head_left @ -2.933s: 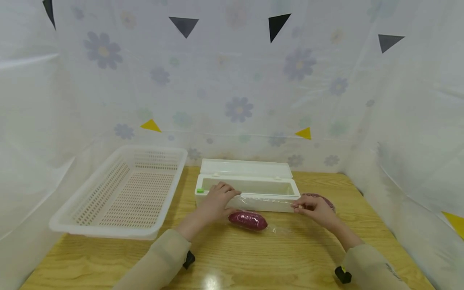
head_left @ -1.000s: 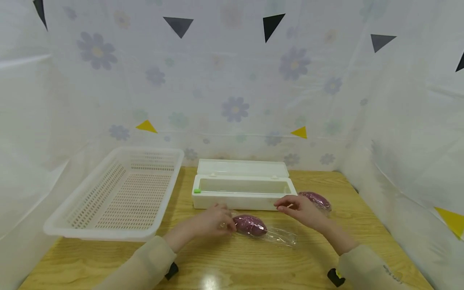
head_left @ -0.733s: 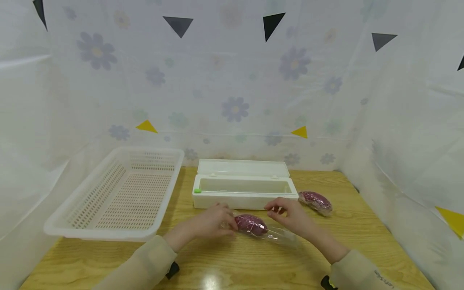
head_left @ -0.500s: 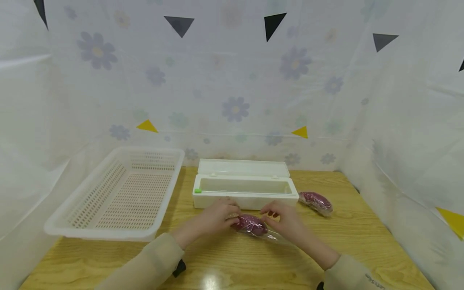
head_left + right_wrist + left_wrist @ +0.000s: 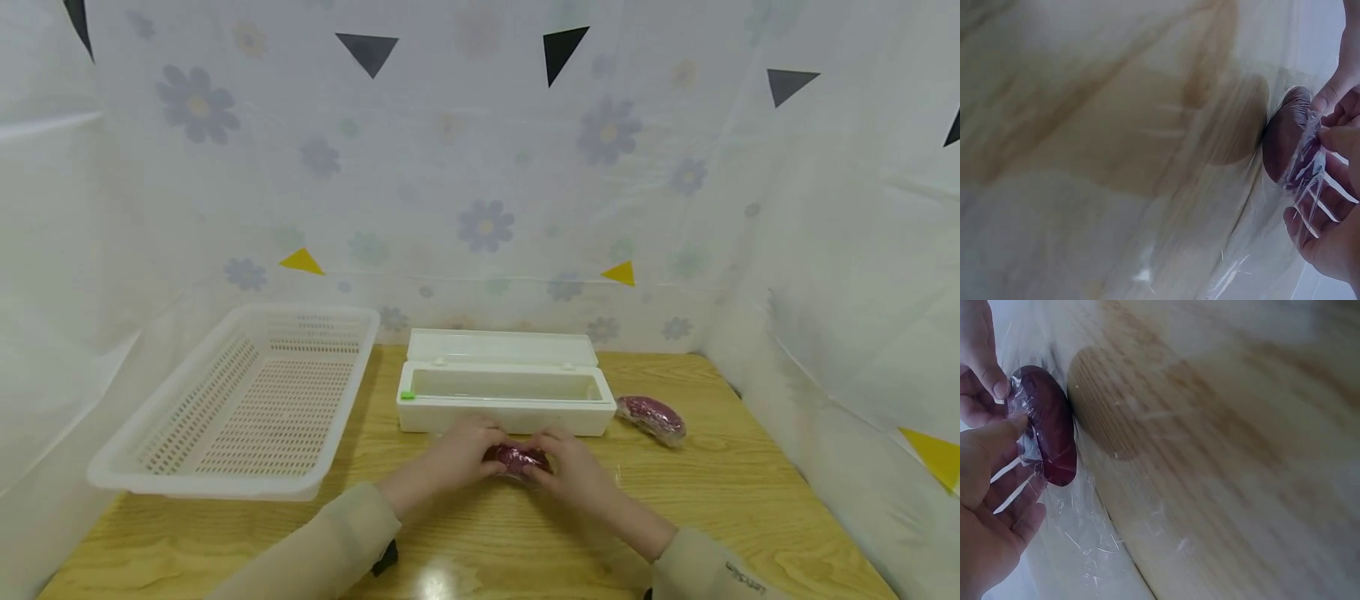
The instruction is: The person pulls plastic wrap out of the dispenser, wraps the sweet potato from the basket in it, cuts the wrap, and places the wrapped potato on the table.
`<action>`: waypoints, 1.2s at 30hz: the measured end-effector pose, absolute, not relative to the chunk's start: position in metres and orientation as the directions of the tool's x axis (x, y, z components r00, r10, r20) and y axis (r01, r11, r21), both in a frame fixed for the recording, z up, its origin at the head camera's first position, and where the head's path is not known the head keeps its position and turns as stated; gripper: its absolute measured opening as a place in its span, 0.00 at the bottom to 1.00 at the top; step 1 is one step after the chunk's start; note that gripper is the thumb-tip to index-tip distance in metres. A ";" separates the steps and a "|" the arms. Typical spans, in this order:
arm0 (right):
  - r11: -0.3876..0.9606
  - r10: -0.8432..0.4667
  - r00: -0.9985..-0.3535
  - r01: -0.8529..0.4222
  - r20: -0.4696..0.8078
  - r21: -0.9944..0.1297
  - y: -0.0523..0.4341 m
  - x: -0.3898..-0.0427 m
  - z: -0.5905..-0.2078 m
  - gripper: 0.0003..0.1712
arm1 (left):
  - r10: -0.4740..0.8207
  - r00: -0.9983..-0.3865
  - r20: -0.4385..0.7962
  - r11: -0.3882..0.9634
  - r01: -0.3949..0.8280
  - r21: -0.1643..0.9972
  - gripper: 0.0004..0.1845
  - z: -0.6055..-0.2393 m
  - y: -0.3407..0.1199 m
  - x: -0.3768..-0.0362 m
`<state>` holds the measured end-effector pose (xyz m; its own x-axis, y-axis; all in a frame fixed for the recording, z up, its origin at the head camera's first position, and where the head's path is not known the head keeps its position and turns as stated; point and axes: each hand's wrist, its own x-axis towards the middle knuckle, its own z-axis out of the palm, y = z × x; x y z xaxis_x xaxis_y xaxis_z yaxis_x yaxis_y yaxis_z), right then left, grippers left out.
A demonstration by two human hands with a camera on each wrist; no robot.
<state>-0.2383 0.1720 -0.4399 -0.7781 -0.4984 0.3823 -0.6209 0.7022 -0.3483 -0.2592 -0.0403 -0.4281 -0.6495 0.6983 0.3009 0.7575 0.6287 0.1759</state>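
Observation:
Between my two hands, close over the table in front of the white box, is a purple-red sweet potato in clear cling film. My left hand grips its left end, the thumb pressing the film on the near side. At the other end my right hand pinches the cling film, with the thumb against the sweet potato and the fingers spread behind. Gathered folds of film lie under both thumbs in the wrist views. The hands cover both ends of the sweet potato in the head view.
Just behind the hands stands a long white cling film dispenser, its lid raised and a green slider at its left. A second wrapped sweet potato lies to its right. A white perforated basket stands at the left.
The film in front of the dispenser has been freed from it. My right hand has come left and inward to the sweet potato's right end; my left hand has moved down to its left end.

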 end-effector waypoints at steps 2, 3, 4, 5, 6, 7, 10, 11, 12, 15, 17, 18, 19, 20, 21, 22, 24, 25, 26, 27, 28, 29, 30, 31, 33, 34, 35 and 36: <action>0.705 -0.501 -0.776 -0.623 0.384 -0.338 0.173 -0.240 -0.441 0.18 | 0.690 -0.661 0.295 0.640 0.748 0.177 0.19 -0.429 -0.040 -0.260; 0.706 -0.505 -0.774 -0.625 0.383 -0.333 0.173 -0.240 -0.441 0.19 | 0.686 -0.667 0.290 0.647 0.742 0.176 0.19 -0.429 -0.039 -0.260; 0.707 -0.508 -0.773 -0.626 0.381 -0.327 0.173 -0.241 -0.442 0.20 | 0.683 -0.672 0.286 0.654 0.737 0.170 0.19 -0.430 -0.039 -0.260; 0.708 -0.511 -0.772 -0.627 0.377 -0.324 0.174 -0.241 -0.442 0.21 | 0.681 -0.675 0.284 0.659 0.734 0.164 0.19 -0.431 -0.039 -0.261; 0.708 -0.515 -0.774 -0.627 0.369 -0.325 0.174 -0.242 -0.442 0.22 | 0.679 -0.679 0.280 0.663 0.730 0.162 0.20 -0.431 -0.039 -0.261; 0.709 -0.520 -0.774 -0.627 0.361 -0.323 0.175 -0.243 -0.442 0.23 | 0.677 -0.683 0.275 0.669 0.727 0.158 0.21 -0.432 -0.038 -0.261; 0.716 -0.531 -0.779 -0.623 0.335 -0.314 0.176 -0.245 -0.442 0.25 | 0.671 -0.696 0.255 0.682 0.714 0.155 0.24 -0.433 -0.038 -0.261; 0.719 -0.533 -0.782 -0.620 0.323 -0.313 0.177 -0.245 -0.442 0.26 | 0.668 -0.703 0.244 0.688 0.709 0.157 0.25 -0.433 -0.037 -0.261; 0.722 -0.535 -0.785 -0.617 0.313 -0.313 0.178 -0.246 -0.442 0.26 | 0.665 -0.711 0.230 0.694 0.702 0.160 0.26 -0.433 -0.037 -0.261; 0.723 -0.542 -0.789 -0.613 0.288 -0.319 0.179 -0.247 -0.441 0.27 | 0.657 -0.726 0.200 0.706 0.687 0.174 0.27 -0.434 -0.037 -0.260; 0.717 -0.550 -0.788 -0.615 0.275 -0.329 0.180 -0.247 -0.442 0.28 | 0.653 -0.733 0.189 0.708 0.680 0.191 0.27 -0.435 -0.037 -0.259; 0.713 -0.555 -0.786 -0.618 0.271 -0.333 0.180 -0.247 -0.442 0.28 | 0.652 -0.736 0.185 0.707 0.677 0.204 0.26 -0.435 -0.037 -0.259; 0.709 -0.560 -0.784 -0.620 0.266 -0.336 0.180 -0.247 -0.442 0.29 | 0.650 -0.739 0.179 0.706 0.674 0.220 0.26 -0.435 -0.037 -0.258; 0.705 -0.564 -0.783 -0.622 0.263 -0.339 0.180 -0.247 -0.442 0.29 | 0.648 -0.742 0.174 0.704 0.670 0.236 0.26 -0.435 -0.038 -0.258; 0.704 -0.567 -0.782 -0.623 0.258 -0.342 0.180 -0.247 -0.443 0.29 | 0.646 -0.745 0.167 0.703 0.666 0.251 0.25 -0.436 -0.038 -0.257; 0.702 -0.569 -0.782 -0.623 0.254 -0.344 0.180 -0.247 -0.443 0.28 | 0.644 -0.748 0.161 0.702 0.661 0.265 0.25 -0.436 -0.039 -0.257; 0.703 -0.568 -0.787 -0.616 0.240 -0.357 0.180 -0.247 -0.444 0.27 | 0.637 -0.756 0.149 0.702 0.649 0.292 0.25 -0.435 -0.040 -0.255; 0.704 -0.567 -0.790 -0.612 0.234 -0.360 0.181 -0.247 -0.444 0.26 | 0.632 -0.761 0.147 0.705 0.643 0.300 0.25 -0.435 -0.041 -0.255; 0.704 -0.565 -0.793 -0.607 0.227 -0.369 0.181 -0.247 -0.445 0.26 | 0.627 -0.765 0.146 0.708 0.638 0.303 0.25 -0.436 -0.042 -0.254; 0.704 -0.564 -0.796 -0.603 0.221 -0.374 0.181 -0.248 -0.445 0.26 | 0.621 -0.770 0.144 0.711 0.631 0.309 0.25 -0.435 -0.043 -0.254; 0.705 -0.563 -0.798 -0.600 0.216 -0.378 0.181 -0.248 -0.444 0.26 | 0.616 -0.775 0.144 0.715 0.626 0.312 0.26 -0.435 -0.045 -0.254; 0.705 -0.562 -0.800 -0.597 0.211 -0.383 0.181 -0.248 -0.444 0.26 | 0.611 -0.779 0.144 0.718 0.621 0.313 0.26 -0.434 -0.047 -0.254; 0.705 -0.562 -0.801 -0.595 0.207 -0.386 0.181 -0.248 -0.444 0.26 | 0.606 -0.783 0.142 0.722 0.616 0.315 0.26 -0.434 -0.049 -0.253; 0.704 -0.563 -0.801 -0.593 0.203 -0.390 0.181 -0.248 -0.443 0.26 | 0.603 -0.785 0.140 0.725 0.613 0.315 0.26 -0.433 -0.052 -0.253; 0.704 -0.561 -0.804 -0.588 0.195 -0.398 0.181 -0.248 -0.442 0.26 | 0.599 -0.787 0.147 0.724 0.611 0.320 0.25 -0.431 -0.058 -0.253; 0.704 -0.561 -0.805 -0.586 0.191 -0.401 0.181 -0.248 -0.441 0.26 | 0.594 -0.791 0.145 0.729 0.606 0.320 0.24 -0.431 -0.061 -0.253; 0.706 -0.560 -0.807 -0.584 0.188 -0.401 0.181 -0.249 -0.441 0.26 | 0.591 -0.794 0.142 0.733 0.602 0.318 0.24 -0.431 -0.064 -0.254; 0.706 -0.561 -0.807 -0.582 0.184 -0.403 0.181 -0.249 -0.441 0.26 | 0.587 -0.797 0.142 0.736 0.599 0.315 0.24 -0.430 -0.067 -0.254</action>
